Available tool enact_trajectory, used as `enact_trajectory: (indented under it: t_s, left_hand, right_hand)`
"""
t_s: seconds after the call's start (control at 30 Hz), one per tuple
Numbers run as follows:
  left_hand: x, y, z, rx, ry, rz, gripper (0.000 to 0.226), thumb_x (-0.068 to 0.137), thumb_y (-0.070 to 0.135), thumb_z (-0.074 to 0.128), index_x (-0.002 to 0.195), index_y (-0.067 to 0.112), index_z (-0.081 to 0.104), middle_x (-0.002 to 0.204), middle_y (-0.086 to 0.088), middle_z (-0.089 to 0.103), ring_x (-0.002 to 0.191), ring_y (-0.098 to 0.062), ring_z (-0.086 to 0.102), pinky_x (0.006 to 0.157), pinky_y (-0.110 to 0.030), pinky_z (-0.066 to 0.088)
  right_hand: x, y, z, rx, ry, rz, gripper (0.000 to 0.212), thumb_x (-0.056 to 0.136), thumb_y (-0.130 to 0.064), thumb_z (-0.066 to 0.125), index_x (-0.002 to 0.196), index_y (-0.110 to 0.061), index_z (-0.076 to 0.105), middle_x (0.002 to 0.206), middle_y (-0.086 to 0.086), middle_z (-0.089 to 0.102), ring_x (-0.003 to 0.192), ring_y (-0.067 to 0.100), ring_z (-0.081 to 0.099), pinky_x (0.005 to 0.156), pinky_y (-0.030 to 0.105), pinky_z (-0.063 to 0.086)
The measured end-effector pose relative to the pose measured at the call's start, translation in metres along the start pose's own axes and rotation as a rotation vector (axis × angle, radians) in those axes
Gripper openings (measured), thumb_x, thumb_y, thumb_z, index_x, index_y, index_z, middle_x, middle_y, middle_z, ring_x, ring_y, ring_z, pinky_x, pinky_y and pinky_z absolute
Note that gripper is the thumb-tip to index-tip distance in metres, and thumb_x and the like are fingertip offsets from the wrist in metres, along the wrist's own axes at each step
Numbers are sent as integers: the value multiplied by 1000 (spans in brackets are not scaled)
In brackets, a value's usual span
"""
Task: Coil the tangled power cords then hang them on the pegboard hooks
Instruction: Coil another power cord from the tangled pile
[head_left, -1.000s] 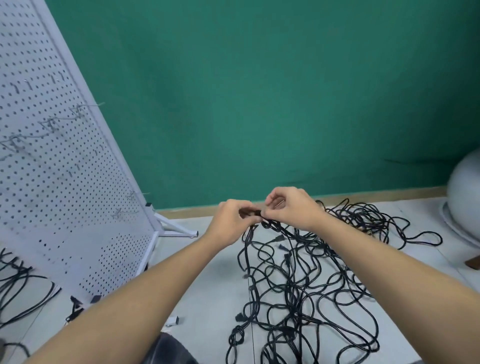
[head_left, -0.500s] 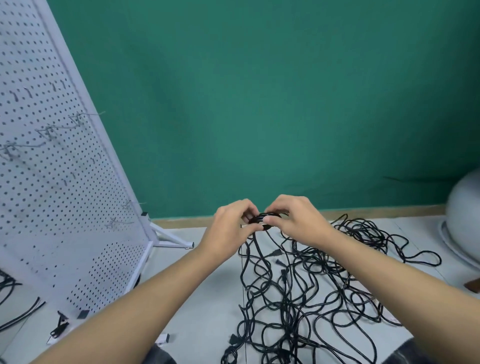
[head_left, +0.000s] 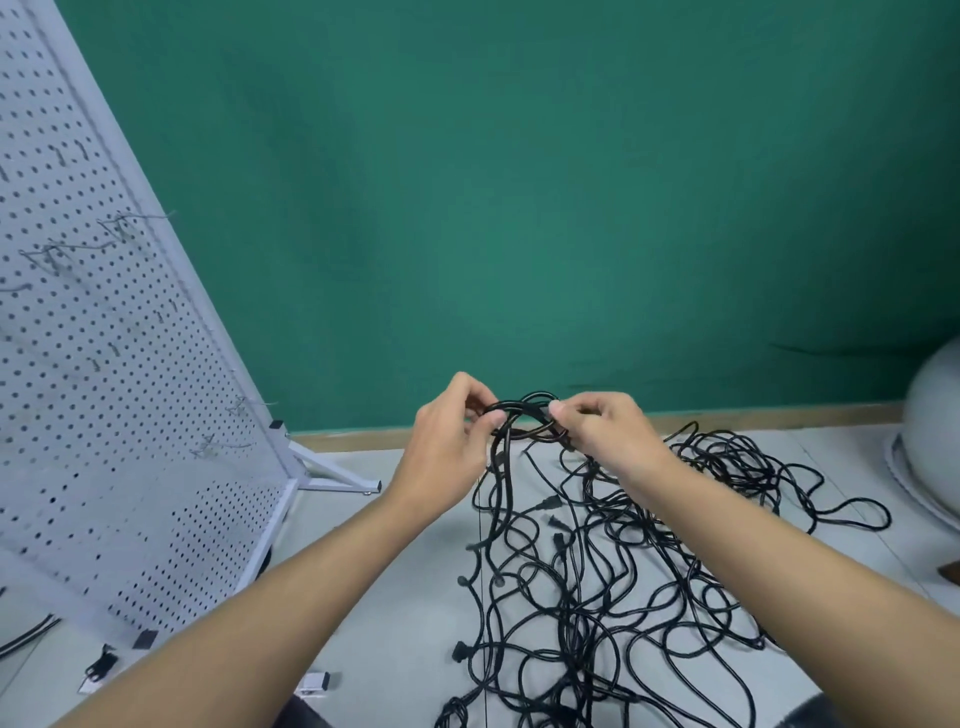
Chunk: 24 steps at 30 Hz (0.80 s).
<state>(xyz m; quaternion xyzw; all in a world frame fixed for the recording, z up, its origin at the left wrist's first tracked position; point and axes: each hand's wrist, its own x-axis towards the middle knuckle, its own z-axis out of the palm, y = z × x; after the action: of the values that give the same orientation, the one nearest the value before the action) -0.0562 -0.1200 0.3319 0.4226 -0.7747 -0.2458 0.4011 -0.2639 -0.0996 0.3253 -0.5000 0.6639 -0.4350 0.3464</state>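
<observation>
The left hand (head_left: 447, 447) and right hand (head_left: 605, 434) each pinch a small black cord loop (head_left: 524, 415), held up between them above the tangled power cords (head_left: 597, 571) strewn on the floor (head_left: 405, 623). The white pegboard (head_left: 104, 389) with its empty hooks (head_left: 78, 244) leans at the left.

light: bright, even, diffuse | shadows: soft grey, loose-edged, under the forearms (head_left: 291, 597) on the floor (head_left: 415, 597) | tone: green wall (head_left: 519, 208) brightest mid-frame, dimmer toward the upper corners | focus: cords (head_left: 571, 597) crisp at centre; pegboard (head_left: 104, 415) holes and hooks (head_left: 78, 247) smeared at left | distortion: wide-angle, pegboard edge slanted, forearms stretched at lower corners
</observation>
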Motion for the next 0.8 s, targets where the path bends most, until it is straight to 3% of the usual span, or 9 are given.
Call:
enact_trajectory:
  t_s: [0.07, 0.17, 0.23, 0.3, 0.4, 0.47, 0.6, 0.7, 0.8]
  left_hand:
    - [-3, -6, -2, 39, -47, 49, 10, 99, 15, 65, 106, 21, 61, 92, 8, 63, 89, -10, 61, 81, -32, 53]
    - [-9, -13, -5, 197, -104, 138, 21, 96, 32, 68, 117, 30, 65, 101, 14, 66, 95, -5, 63, 83, -26, 53]
    - [-10, -11, -5, 243, -74, 155, 28, 95, 40, 71, 120, 29, 67, 104, 15, 69, 94, -6, 64, 80, -26, 52]
    - [-10, -8, -6, 292, -17, 207, 26, 94, 35, 73, 117, 23, 73, 99, 11, 72, 88, -13, 67, 76, -30, 54]
    - [-9, -6, -10, 356, 67, 284, 23, 93, 33, 69, 108, 18, 79, 85, 7, 74, 74, -20, 69, 64, -35, 57]
    - [-10, -3, -12, 356, 94, 306, 23, 94, 34, 65, 103, 18, 79, 80, 7, 74, 68, -21, 68, 59, -37, 57]
    - [-11, -2, -16, 318, 91, 341, 25, 98, 34, 57, 96, 17, 75, 79, 9, 72, 67, -15, 65, 60, -33, 54]
    - [-12, -3, -17, 151, 122, 242, 7, 98, 18, 68, 95, 15, 73, 80, 10, 72, 69, -6, 63, 66, -20, 49]
    - [-11, 1, -15, 34, 106, 130, 3, 97, 11, 69, 96, 13, 71, 83, 10, 73, 77, -5, 70, 69, -14, 49]
  right_hand:
    - [-9, -5, 3, -193, 13, -114, 14, 100, -36, 66, 92, -25, 69, 66, -18, 57, 61, -2, 51, 65, 16, 40]
    - [-20, -10, 4, -289, 21, -243, 13, 101, -34, 64, 93, -24, 66, 66, -18, 60, 55, -3, 53, 62, 22, 38]
    - [-26, -13, 6, -310, -10, -269, 17, 101, -35, 63, 91, -22, 66, 68, -7, 68, 52, 5, 52, 58, 21, 39]
    - [-30, -15, 10, -332, -45, -302, 18, 102, -33, 62, 89, -21, 65, 67, 4, 71, 48, 11, 46, 55, 22, 38]
    - [-35, -19, 14, -378, -12, -389, 18, 103, -31, 59, 91, -19, 65, 78, -4, 68, 67, 8, 55, 66, 22, 42]
    - [-34, -19, 17, -423, 43, -425, 19, 105, -29, 55, 95, -15, 64, 87, -6, 61, 79, 9, 51, 72, 21, 34]
    - [-23, -14, 13, -437, 36, -280, 24, 107, -28, 50, 99, -12, 65, 98, 0, 59, 92, 16, 52, 77, 25, 29]
    - [-16, -12, 7, -351, 48, -142, 27, 107, -31, 52, 105, -10, 69, 107, 2, 64, 99, 20, 57, 83, 30, 37]
    - [-16, -15, 8, -281, 118, -139, 25, 107, -31, 50, 100, -13, 67, 95, 2, 66, 87, 18, 59, 74, 31, 42]
